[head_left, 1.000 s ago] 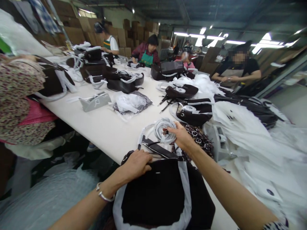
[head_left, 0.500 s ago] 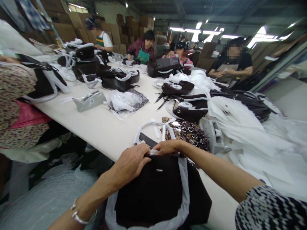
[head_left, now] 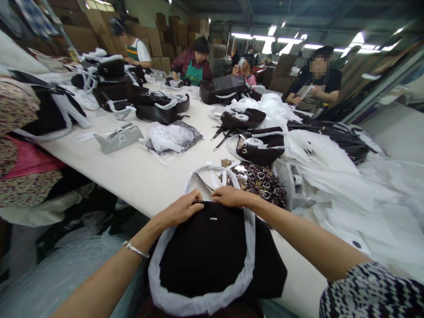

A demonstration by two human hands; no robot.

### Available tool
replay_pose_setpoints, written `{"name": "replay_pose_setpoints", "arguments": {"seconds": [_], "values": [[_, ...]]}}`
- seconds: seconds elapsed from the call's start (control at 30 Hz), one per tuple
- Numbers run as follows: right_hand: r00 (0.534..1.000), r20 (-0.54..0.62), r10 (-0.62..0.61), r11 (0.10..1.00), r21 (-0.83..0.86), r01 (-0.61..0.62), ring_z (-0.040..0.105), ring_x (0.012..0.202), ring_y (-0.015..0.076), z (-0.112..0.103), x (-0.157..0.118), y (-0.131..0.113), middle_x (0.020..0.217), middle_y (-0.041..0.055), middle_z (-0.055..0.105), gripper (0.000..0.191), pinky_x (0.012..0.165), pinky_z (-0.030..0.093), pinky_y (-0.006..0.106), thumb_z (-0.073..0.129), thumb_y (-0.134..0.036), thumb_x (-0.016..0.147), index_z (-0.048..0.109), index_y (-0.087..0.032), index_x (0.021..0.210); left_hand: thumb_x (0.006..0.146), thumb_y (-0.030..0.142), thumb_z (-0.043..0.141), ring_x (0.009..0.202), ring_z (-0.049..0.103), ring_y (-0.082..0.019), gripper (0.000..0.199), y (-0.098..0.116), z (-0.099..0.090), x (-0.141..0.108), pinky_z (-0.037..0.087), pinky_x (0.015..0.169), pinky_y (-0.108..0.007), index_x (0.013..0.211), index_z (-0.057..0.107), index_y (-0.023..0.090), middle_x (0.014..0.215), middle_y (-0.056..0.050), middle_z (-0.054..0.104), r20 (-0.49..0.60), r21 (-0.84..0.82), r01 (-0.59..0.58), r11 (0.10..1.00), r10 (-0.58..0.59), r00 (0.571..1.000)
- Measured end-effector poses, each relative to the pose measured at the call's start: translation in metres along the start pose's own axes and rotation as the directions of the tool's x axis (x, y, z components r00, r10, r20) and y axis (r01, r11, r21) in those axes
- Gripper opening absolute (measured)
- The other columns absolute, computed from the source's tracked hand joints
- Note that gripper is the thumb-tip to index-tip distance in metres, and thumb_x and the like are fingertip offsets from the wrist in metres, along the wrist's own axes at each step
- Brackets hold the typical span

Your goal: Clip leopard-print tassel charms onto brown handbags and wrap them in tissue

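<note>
A dark brown handbag (head_left: 212,258) stands at the table's near edge, close in front of me. White wrapping covers its front handle (head_left: 202,304), which hangs down, and its back handle (head_left: 189,179), which stands up behind the opening. My left hand (head_left: 183,207) pinches the top rim left of the middle, thumb in front. At the right of the rim, my right hand (head_left: 228,196) is closed over the edge, its fingertips hidden inside. Between the hands a strip of zipper (head_left: 208,201) shows. Below it sits a small metal bar (head_left: 213,219).
Beyond the bag lies a heap of patterned pieces with metal rings (head_left: 261,179), beside a grey tape dispenser (head_left: 294,185). White sheets (head_left: 334,176) cover the right side. A plastic-wrapped bundle (head_left: 174,137) and more dark bags (head_left: 261,148) lie farther off. Several people work around the table.
Both hands have shifted slightly along the rim, and the left has drawn outward. More zipper shows between them. The whole view has moved a little.
</note>
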State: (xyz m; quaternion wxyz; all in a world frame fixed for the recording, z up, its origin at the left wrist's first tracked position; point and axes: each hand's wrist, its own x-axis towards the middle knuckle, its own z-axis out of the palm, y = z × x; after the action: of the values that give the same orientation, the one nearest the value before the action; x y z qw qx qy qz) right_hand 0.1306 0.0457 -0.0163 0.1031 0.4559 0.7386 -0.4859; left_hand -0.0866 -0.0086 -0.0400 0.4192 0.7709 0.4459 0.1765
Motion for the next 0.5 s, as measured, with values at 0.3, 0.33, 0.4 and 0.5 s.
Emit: {"name": "replay_pose_setpoints", "arguments": {"seconds": [0.3, 0.33, 0.4, 0.5], "values": [[0.914, 0.288, -0.288, 0.797, 0.601, 0.062, 0.061, 0.084, 0.0157, 0.000, 0.007, 0.008, 0.094, 0.0051, 0.068, 0.064, 0.070, 0.048, 0.023, 0.061, -0.074, 0.074, 0.069, -0.016, 0.097, 0.091, 0.034, 0.053, 0.074, 0.060, -0.016, 0.012, 0.050, -0.029, -0.022, 0.041, 0.068, -0.026, 0.094, 0.051, 0.023, 0.082, 0.003, 0.065, 0.008, 0.019, -0.044, 0.999, 0.044, 0.999], [0.931, 0.239, -0.276, 0.756, 0.652, 0.057, 0.060, 0.079, 0.0141, -0.003, 0.010, 0.011, 0.090, 0.0048, 0.068, 0.065, 0.066, 0.048, 0.022, 0.056, -0.076, 0.076, 0.068, -0.015, 0.096, 0.091, 0.035, 0.054, 0.074, 0.061, -0.016, 0.013, 0.055, -0.031, -0.025, 0.042, 0.068, -0.026, 0.097, 0.052, 0.024, 0.082, 0.003, 0.066, 0.009, 0.050, -0.044, 0.998, 0.044, 0.999], [0.955, 0.192, -0.226, 0.770, 0.635, 0.055, 0.057, 0.067, 0.0107, -0.005, 0.014, 0.016, 0.082, 0.0016, 0.066, 0.058, 0.058, 0.047, 0.020, 0.058, -0.071, 0.078, 0.067, -0.016, 0.096, 0.092, 0.035, 0.053, 0.079, 0.064, -0.018, 0.014, 0.064, -0.032, -0.028, 0.043, 0.070, -0.027, 0.102, 0.052, 0.025, 0.086, 0.002, 0.068, -0.009, 0.096, -0.061, 0.994, 0.062, 0.998], [0.942, 0.249, -0.225, 0.920, 0.373, 0.122, 0.054, 0.056, 0.0093, 0.004, 0.019, 0.012, 0.070, -0.0028, 0.063, 0.041, 0.052, 0.046, 0.019, 0.080, -0.049, 0.066, 0.068, -0.016, 0.087, 0.094, 0.032, 0.051, 0.087, 0.066, -0.019, 0.013, 0.072, -0.027, -0.027, 0.045, 0.076, -0.028, 0.105, 0.051, 0.025, 0.096, 0.000, 0.069, -0.037, 0.098, -0.112, 0.989, 0.116, 0.993]]}}
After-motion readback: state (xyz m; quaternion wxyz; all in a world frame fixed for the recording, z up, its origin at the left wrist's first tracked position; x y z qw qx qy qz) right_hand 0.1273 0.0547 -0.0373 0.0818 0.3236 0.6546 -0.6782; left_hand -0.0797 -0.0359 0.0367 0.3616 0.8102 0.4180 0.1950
